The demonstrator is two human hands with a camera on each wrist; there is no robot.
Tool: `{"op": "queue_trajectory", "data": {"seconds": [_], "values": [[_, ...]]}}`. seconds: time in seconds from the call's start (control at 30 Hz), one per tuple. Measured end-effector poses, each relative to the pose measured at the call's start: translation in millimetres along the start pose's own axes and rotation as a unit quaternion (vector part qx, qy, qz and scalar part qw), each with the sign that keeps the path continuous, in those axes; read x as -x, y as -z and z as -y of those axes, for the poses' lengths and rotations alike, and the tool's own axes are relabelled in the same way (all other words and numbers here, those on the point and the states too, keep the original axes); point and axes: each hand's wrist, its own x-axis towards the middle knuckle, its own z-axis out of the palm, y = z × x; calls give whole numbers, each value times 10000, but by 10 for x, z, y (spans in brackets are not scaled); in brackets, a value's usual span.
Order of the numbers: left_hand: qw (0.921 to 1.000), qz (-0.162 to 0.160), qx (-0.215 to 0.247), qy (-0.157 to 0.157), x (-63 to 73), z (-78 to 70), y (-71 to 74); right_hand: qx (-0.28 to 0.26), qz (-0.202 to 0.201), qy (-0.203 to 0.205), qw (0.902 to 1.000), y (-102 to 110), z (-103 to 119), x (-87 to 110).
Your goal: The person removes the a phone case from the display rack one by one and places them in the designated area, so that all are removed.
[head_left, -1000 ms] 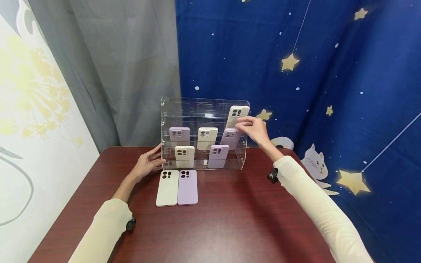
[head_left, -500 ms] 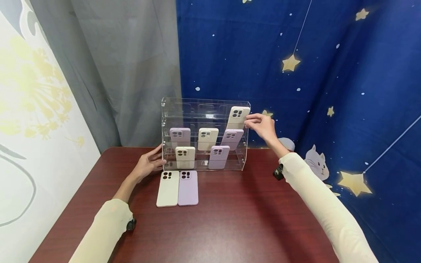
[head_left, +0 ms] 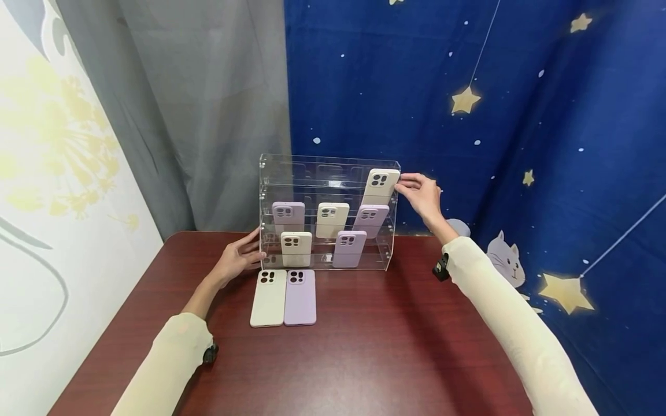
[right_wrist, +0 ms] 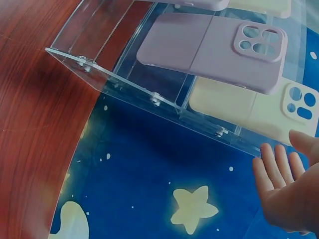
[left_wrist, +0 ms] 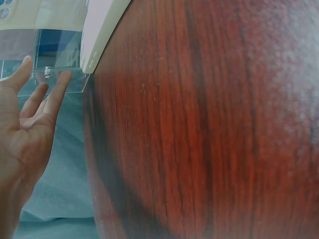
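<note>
A clear acrylic display rack (head_left: pixel 328 173) stands at the back of the table, with cream and lilac phone cases leaning on its tiers. My left hand (head_left: pixel 236 260) is at its left side panel, fingers extended and touching the edge; the left wrist view shows the same hand (left_wrist: pixel 30 124) with fingers spread. At the upper right, my right hand (head_left: pixel 422 199) is beside the rack's side edge, next to the top cream phone case (head_left: pixel 381 182). In the right wrist view its fingers are fairly straight, with the thumb near that case (right_wrist: pixel 229 102). A lilac case (right_wrist: pixel 199 45) leans on the tier below.
On the table, in front of the rack, a cream phone case (head_left: pixel 269 300) and a lilac phone case (head_left: pixel 300 300) lie side by side. The brown wooden table (head_left: pixel 354 358) reaches back to a grey curtain (head_left: pixel 208 115) and a blue star-patterned curtain (head_left: pixel 390 104).
My right hand has moved from the front of the top cream case, rightward to the rack's right side edge. The left hand stays at the left panel. The cases look unmoved.
</note>
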Motion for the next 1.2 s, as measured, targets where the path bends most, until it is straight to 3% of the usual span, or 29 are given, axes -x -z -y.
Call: {"op": "queue_trajectory", "data": {"seconds": [0.3,0.67,0.93,1.2], "values": [[9999,77,62,-56,-24,9,-22,507,89,-72,9986,-39,-32,-22],[9998,105,160,-92,-31,4,-26,360,178,-8,9992,-86,-82,-55],[9998,63,156,-78,-21,-11,4,802,37,334,9962,-132,-114,-60],[9999,55,119,-6,-3,12,10,970,-34,403,9945,-163,-135,-61]]}}
